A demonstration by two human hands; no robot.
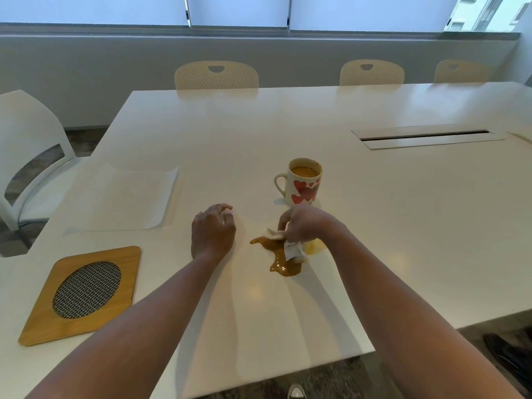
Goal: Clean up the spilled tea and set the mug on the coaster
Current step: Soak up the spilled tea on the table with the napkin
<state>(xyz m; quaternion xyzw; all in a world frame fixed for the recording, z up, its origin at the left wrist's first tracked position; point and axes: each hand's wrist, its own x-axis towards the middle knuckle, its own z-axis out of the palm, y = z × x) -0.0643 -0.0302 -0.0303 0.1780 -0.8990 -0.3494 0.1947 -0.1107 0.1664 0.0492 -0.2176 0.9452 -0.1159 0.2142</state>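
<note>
A brown tea puddle (277, 256) lies on the white table (374, 226), with a thin yellowish smear to its right. My right hand (305, 226) grips a crumpled white tissue (293, 250) that touches the puddle's upper right edge. Just beyond stands an upright white mug (305, 181) with red hearts, handle to the left, tea inside. My left hand (213, 231) rests on the table left of the puddle, fingers curled, holding nothing. The wooden coaster (83, 295) with an oval mesh centre lies at the near left.
A sheet of white paper (123, 197) lies flat beyond the coaster. A cable slot (426, 136) is set into the table at the far right. Chairs (216, 74) stand along the far edge and one at the left (28, 156). The near table edge runs beneath my forearms.
</note>
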